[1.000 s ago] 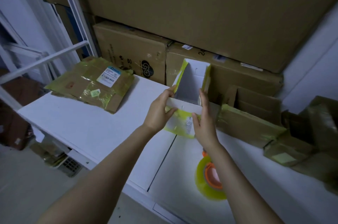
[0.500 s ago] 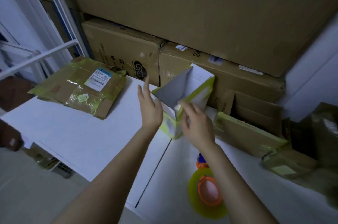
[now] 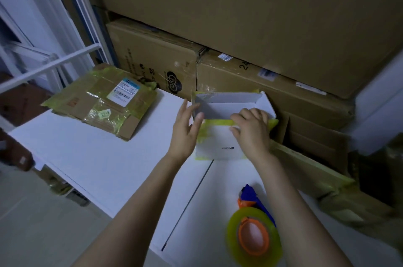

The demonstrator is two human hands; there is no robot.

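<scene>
White table [image 3: 98, 157] set against stacked cartons [image 3: 239, 26] — three large ones counted, one lying across two. Far left: one metal rail [image 3: 50, 66] slants past the table's left edge. One taped parcel [image 3: 104, 101], brown with yellow tape and one white label, lies flat at the back-left corner, well apart from both hands. Bare tabletop runs from it to the near edge.

Left hand [image 3: 185, 129]: fingers straight and close together, pointing away from the person, thumb pressed against the front-left corner of the white box [image 3: 220, 144]. One such box, open-topped, with yellow tape along its front rim. It stands on the table mid-back, its rear close to the stacked cartons.

Right hand [image 3: 250, 129]: fingers curled over the taped front rim near the right corner. The box sits between the two hands.

Right of the box, brown cartons [image 3: 316, 146] lie just beside it — number unclear in the dim light. One tape dispenser [image 3: 254, 234], yellow roll on an orange hub, lies near the table's front edge beside the right forearm.
</scene>
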